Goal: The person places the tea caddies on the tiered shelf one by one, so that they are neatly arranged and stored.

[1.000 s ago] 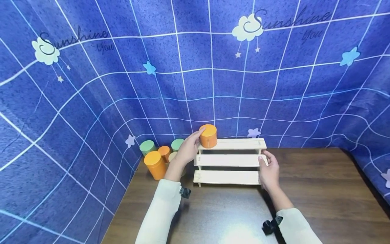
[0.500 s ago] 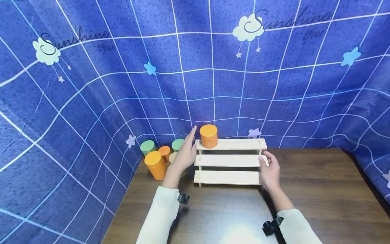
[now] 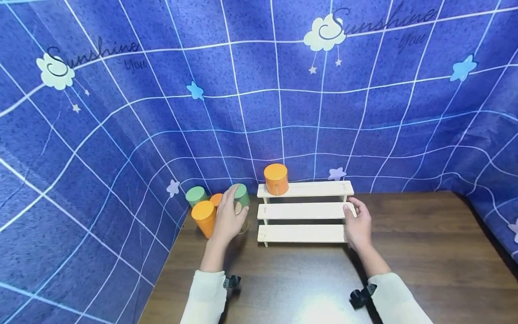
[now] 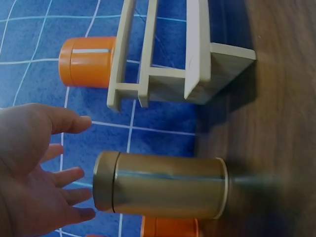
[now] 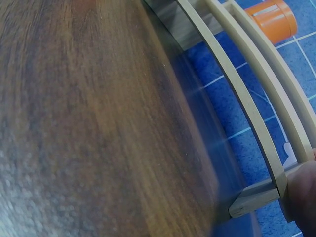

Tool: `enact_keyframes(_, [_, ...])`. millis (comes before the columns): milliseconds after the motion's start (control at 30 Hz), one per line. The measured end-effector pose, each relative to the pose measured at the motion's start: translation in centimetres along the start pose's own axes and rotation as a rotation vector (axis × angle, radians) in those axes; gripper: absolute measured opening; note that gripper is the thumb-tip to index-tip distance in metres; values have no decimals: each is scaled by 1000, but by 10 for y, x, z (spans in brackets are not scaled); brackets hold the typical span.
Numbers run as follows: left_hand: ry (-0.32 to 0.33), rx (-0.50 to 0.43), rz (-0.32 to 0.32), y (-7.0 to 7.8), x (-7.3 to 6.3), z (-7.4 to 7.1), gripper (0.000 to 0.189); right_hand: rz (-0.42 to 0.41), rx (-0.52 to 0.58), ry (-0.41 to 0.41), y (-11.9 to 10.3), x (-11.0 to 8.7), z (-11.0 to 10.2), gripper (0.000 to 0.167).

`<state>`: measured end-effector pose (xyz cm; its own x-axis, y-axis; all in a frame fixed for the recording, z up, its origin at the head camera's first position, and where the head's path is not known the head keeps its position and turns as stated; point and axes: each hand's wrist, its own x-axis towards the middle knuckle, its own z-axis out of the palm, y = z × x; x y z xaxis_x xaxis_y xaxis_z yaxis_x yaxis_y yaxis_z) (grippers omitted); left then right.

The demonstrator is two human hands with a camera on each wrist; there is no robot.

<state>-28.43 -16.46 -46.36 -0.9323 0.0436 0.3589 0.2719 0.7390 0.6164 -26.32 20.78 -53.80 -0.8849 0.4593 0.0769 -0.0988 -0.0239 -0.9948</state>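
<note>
A three-tier wooden display rack (image 3: 303,210) stands on the table with a short orange tin (image 3: 276,180) at the left of its top tier. My right hand (image 3: 358,226) grips the rack's right end, thumb over the middle tier. Left of the rack, my left hand (image 3: 227,220) hovers with its fingers spread and nothing in them. In the left wrist view a tall gold tin (image 4: 168,185) stands just beyond those fingertips; in the head view the hand mostly hides it.
Around the left hand stand a tall orange tin (image 3: 204,218), a smaller orange tin (image 3: 216,198) and two green tins, one at the back left (image 3: 196,195), one by the rack (image 3: 242,195). A blue patterned cloth (image 3: 259,112) hangs behind the wooden table (image 3: 429,252).
My left hand has let go of the short orange tin on the top tier and moved left and down to the group of tins. The right hand has stayed on the rack.
</note>
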Motion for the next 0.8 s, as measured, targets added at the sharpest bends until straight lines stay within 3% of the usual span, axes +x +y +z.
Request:
enact_keyframes(267, [-45,-73,-60,-8,-11,3,76,1,-53,14,2,1,-3,40])
enact_keyframes(667, [48,-112,-76,-29,-19,14,86,12,-92,8,3,1,-3,47])
enact_keyframes(800, [51,-123,-114,-32,-20,16,90,24,-109,11,0,1,-2,50])
